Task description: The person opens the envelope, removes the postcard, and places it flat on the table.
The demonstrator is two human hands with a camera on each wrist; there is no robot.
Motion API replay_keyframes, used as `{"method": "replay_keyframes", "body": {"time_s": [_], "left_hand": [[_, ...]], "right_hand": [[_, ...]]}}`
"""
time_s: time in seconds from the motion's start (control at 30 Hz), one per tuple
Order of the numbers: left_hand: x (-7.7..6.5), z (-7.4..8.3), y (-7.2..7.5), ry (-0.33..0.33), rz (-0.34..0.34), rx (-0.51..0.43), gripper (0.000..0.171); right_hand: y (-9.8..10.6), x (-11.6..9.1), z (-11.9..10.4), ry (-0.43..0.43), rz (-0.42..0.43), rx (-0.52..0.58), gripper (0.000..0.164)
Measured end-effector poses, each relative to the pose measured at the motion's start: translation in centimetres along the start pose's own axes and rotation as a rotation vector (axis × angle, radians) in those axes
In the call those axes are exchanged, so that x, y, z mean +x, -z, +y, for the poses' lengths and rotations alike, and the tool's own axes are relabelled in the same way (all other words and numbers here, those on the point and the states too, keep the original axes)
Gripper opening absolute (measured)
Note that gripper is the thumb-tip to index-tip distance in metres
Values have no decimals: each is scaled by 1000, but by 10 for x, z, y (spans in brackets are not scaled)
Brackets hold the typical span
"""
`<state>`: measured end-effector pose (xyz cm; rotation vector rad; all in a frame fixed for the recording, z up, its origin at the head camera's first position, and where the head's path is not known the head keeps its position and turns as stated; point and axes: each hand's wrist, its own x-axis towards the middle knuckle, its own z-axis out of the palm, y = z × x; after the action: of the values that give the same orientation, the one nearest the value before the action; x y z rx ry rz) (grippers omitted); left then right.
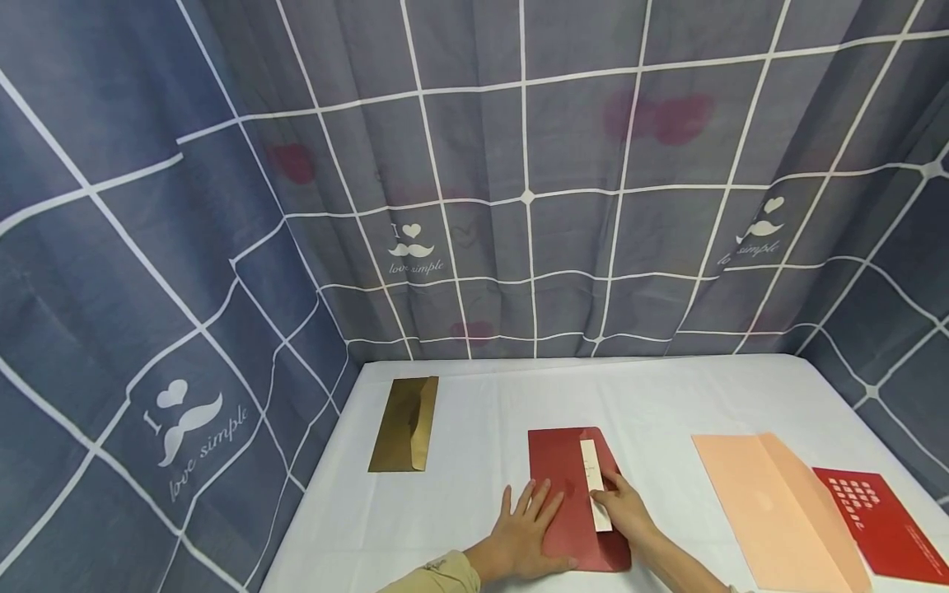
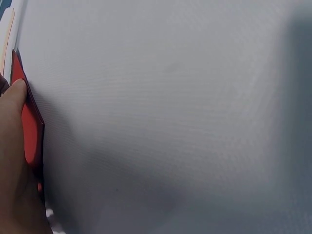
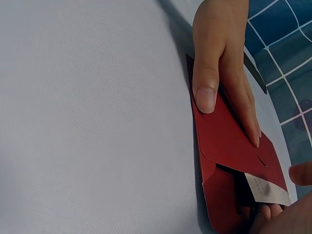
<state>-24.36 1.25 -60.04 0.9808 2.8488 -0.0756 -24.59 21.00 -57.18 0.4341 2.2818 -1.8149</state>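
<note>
A dark red envelope [image 1: 550, 461] lies on the white cloth, its flap side open toward the right. My left hand [image 1: 522, 531] rests on its left part with fingers spread straight. At the envelope's mouth my right hand [image 1: 630, 511] pinches a narrow cream paper strip [image 1: 589, 461], the thumb on its upper face. In the right wrist view the strip [image 3: 263, 189] emerges from the pocket beside the unfolded flap [image 3: 222, 200], and the other fingers are partly hidden under it. The left wrist view catches only the thumb on the envelope's edge [image 2: 30, 131].
A gold envelope [image 1: 393, 424] lies at the far left of the table [image 1: 474, 403]. To the right are a large peach envelope [image 1: 771, 511] and a bright red printed envelope [image 1: 890, 527], partly overlapped by the peach one. Blue-grey checked curtains [image 1: 482, 247] surround the table.
</note>
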Motion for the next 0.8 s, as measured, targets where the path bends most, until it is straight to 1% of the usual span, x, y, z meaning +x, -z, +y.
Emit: {"method": "replay_keyframes", "body": {"time_s": [0.1,0.3,0.4,0.57,0.7,0.8], "left_hand": [[0,0,0,1,-11,-14,93],[-1,1,-1,-7,2,-19,93],[-2,2,4,0,-13,-37,92],[-5,4,14,13,-30,-52,92],[-6,4,16,16,-24,-37,92],[-6,4,16,17,-18,-42,92]], "right_hand": [[1,0,1,-5,-9,15,62],[2,-2,1,-9,-1,3,63],[4,-3,0,-13,5,-8,64],[7,-3,0,-5,-6,12,60],[10,-3,0,5,-2,0,58],[13,-2,1,14,6,-16,58]]}}
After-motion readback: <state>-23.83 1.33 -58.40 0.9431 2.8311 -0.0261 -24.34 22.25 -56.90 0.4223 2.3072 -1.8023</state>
